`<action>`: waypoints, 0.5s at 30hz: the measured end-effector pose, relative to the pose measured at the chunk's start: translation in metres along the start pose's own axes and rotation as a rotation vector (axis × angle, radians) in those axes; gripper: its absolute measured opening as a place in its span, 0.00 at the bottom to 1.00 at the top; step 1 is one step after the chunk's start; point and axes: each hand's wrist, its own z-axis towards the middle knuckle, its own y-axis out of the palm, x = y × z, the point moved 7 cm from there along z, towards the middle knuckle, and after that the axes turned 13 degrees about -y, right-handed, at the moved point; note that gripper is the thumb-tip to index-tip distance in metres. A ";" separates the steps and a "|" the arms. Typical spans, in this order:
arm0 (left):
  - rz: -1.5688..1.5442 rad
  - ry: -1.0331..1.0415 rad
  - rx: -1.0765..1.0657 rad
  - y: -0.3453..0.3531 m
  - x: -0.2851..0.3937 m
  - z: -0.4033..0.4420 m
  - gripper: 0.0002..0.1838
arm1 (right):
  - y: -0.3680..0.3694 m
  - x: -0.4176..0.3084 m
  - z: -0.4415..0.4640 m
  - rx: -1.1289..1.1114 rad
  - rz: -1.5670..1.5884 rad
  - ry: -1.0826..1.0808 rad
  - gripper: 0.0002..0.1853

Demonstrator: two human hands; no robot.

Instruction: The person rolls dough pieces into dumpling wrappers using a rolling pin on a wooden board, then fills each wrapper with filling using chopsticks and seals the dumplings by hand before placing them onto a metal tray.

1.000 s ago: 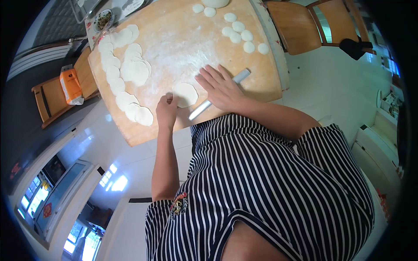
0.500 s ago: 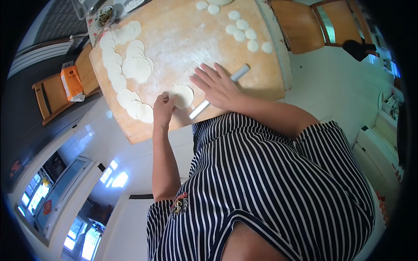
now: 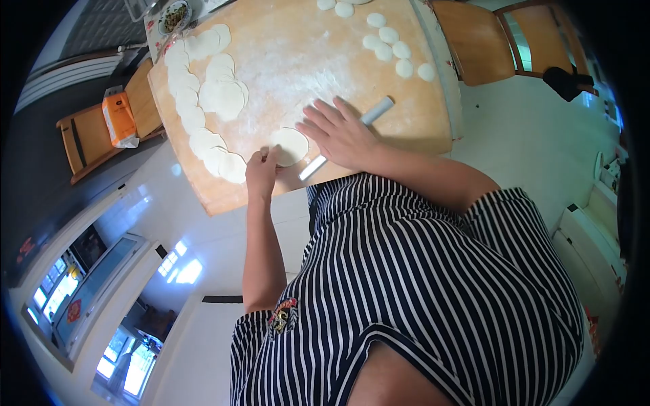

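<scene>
Near the board's front edge, my left hand (image 3: 263,172) has its thumb and fingers closed on the left rim of a round, flat dough wrapper (image 3: 290,147). My right hand (image 3: 345,137) lies flat with fingers stretched and spread, its palm over a pale rolling pin (image 3: 379,110). The pin slants across the board just right of the wrapper, both ends showing and its middle covered by the hand. Overlapping rolled wrappers (image 3: 191,116) run down the board's left side, with another overlapping group (image 3: 223,98) beside them.
The floured wooden board (image 3: 284,40) carries several small dough pieces (image 3: 383,52) at upper right. A bowl of chopped food (image 3: 175,17) stands past its upper left corner. Wooden chairs flank the table, the left one (image 3: 88,139) holding an orange packet (image 3: 120,118).
The whole view has shifted slightly, with the board now a little farther right and up. Both hands keep nearly the same places, the left still at the wrapper and the right over the rolling pin.
</scene>
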 end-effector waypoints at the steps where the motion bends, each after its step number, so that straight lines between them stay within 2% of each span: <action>1: 0.139 0.055 0.108 -0.001 0.004 0.001 0.21 | -0.004 0.006 0.015 0.005 -0.023 0.028 0.32; 2: 0.139 0.060 0.113 0.000 0.006 0.005 0.21 | -0.004 0.012 0.030 0.012 -0.050 0.054 0.33; 4: 0.442 0.296 0.273 0.003 0.030 0.001 0.20 | -0.005 0.017 0.041 0.103 -0.047 0.101 0.29; 6: 0.411 0.331 0.258 0.001 0.035 0.003 0.19 | 0.000 0.016 0.039 0.095 -0.012 0.109 0.29; 7: 0.292 0.321 0.188 0.000 0.039 0.005 0.17 | -0.003 0.014 0.028 0.093 -0.019 0.116 0.29; 9: 0.036 0.360 0.048 -0.010 0.037 0.028 0.14 | -0.007 -0.001 -0.008 -0.001 0.001 -0.067 0.27; 10: 0.168 0.419 0.163 -0.032 0.036 0.050 0.13 | -0.006 0.004 -0.020 -0.010 -0.007 -0.062 0.27; 12: -0.135 0.440 0.351 -0.073 0.049 0.054 0.16 | -0.007 0.005 -0.043 0.027 0.161 -0.147 0.24; 13: 0.090 0.423 0.642 -0.089 0.070 0.034 0.14 | -0.026 0.010 -0.050 0.111 0.163 -0.143 0.21; 14: 0.145 0.426 0.768 -0.097 0.084 0.030 0.15 | -0.026 0.014 -0.059 0.110 0.153 -0.128 0.21; 15: 0.136 0.558 0.729 -0.086 0.103 0.024 0.13 | -0.023 0.019 -0.069 0.141 0.231 -0.115 0.20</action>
